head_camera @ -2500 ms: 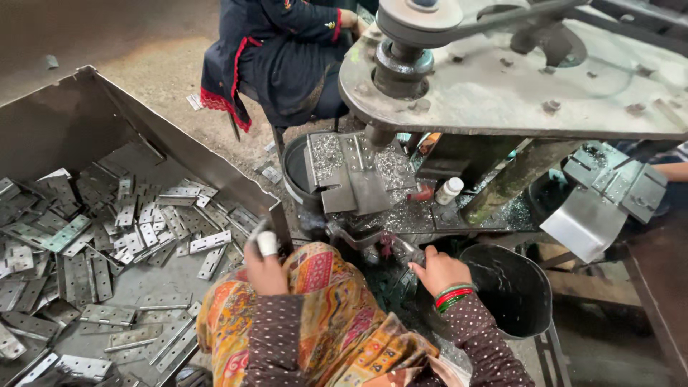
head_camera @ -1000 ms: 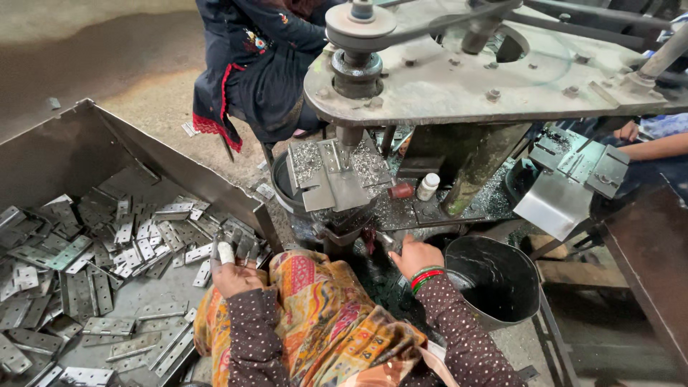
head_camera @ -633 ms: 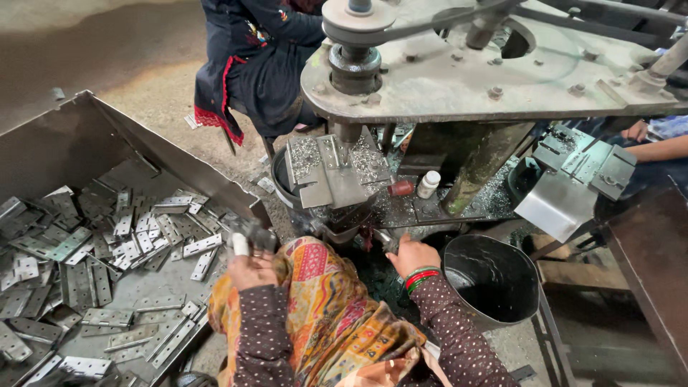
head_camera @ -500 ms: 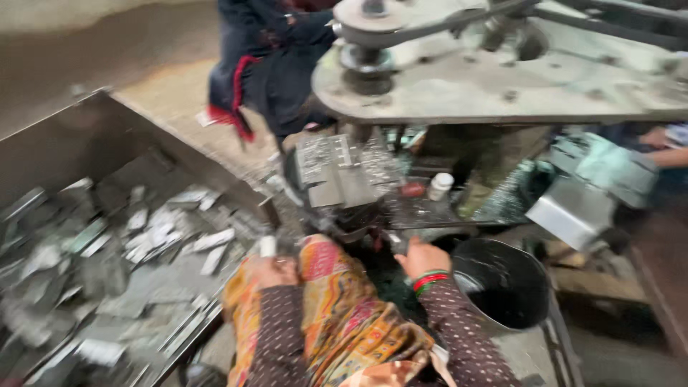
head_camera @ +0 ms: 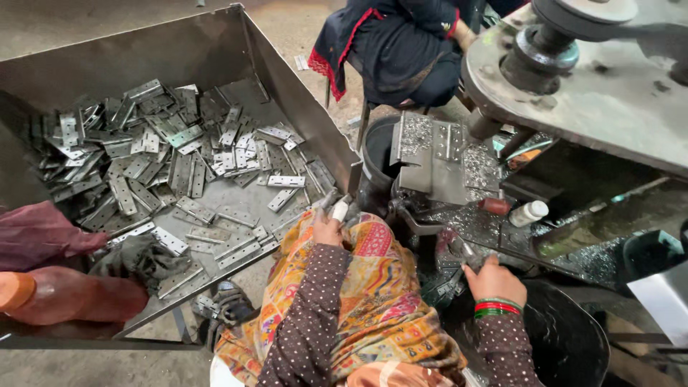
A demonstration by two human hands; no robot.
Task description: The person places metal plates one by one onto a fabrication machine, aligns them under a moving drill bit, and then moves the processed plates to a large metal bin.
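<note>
Left hand (head_camera: 328, 228) closed on a hinge plate (head_camera: 340, 209) at the tray (head_camera: 301, 100) corner; right hand (head_camera: 494, 281) grips a metal piece at the press (details unclear); tray looks mostly full, so plenty left.

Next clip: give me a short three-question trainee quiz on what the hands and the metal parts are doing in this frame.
1. True or false: the big metal bin beside the person's left side holds a heap of flat hinge plates.
2. Which hand wears red and green bangles? A) left hand B) right hand C) both
3. Fill in: the left hand grips a small white-tipped piece at the bin's ____ corner.

Key
1. True.
2. B: the bangles sit on the wrist of the right hand, which reaches toward the machine bed strewn with metal shavings.
3. Near: the corner closest to the person's lap.
</note>
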